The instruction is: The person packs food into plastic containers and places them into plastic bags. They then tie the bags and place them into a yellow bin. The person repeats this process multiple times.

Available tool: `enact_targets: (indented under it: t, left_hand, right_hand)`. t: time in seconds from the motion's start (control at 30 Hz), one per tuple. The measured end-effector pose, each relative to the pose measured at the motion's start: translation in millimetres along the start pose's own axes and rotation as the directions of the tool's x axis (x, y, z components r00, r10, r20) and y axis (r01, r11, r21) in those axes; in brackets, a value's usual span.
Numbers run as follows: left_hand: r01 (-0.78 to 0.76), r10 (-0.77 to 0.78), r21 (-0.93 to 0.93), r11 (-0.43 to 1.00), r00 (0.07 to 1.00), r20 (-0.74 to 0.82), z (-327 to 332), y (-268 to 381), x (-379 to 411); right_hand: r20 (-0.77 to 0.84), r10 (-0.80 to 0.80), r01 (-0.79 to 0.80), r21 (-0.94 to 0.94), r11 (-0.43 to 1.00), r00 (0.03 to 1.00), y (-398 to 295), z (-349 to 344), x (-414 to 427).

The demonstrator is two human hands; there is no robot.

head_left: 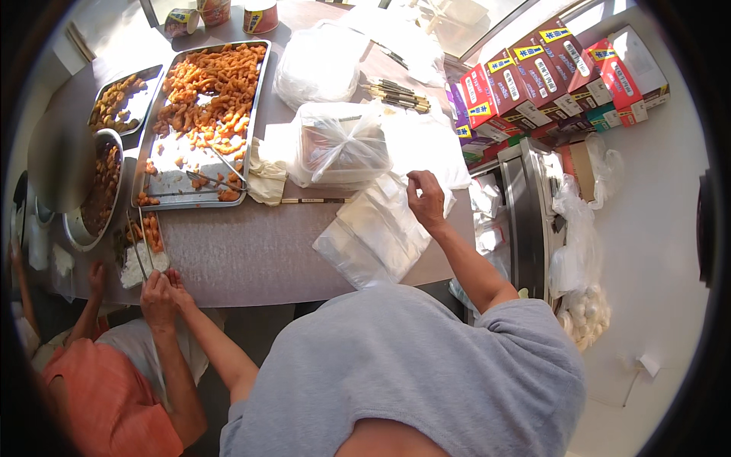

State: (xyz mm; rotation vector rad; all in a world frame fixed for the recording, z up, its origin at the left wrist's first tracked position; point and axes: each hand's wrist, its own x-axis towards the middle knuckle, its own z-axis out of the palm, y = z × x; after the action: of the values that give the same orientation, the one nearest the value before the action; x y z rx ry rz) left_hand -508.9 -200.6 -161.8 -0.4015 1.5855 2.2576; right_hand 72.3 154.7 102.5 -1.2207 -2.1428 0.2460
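My left hand (178,288) reaches left to the near edge of a clear meal box (127,265) holding white rice (137,267) and orange fried pieces (152,229). A co-worker's hand (157,300) with metal tongs (140,243) overlaps it, so its grip is partly hidden. Farther right, my right hand (426,200) hovers over or rests near flat clear plastic bags (374,231), fingers loosely bent and nothing visible in them. Just beyond lies a knotted clear bag around a plastic tub (345,145).
A large metal tray (197,197) of fried pieces carries another pair of tongs (220,183). Beside it are a smaller tray (140,127) and a steel bowl (117,188) of food. Wrapped chopsticks (397,96) lie at the back. Noodle cartons (531,74) are stacked right. A co-worker (114,394) sits left.
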Motion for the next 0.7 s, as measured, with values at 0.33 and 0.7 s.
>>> enact_targets:
  t: [0.33,0.7]
  left_hand:
    - [0.202,-0.193,0.047,0.978,0.97,-0.149,17,64,-29]
    - [0.327,-0.305,0.252,0.911,0.944,-0.123,66,21,-203]
  right_hand:
    - [0.279,-0.334,0.35,-0.011,0.937,0.9,-24,121,263]
    - [0.715,-0.144,0.474,-0.286,0.833,0.684,-6,210,325]
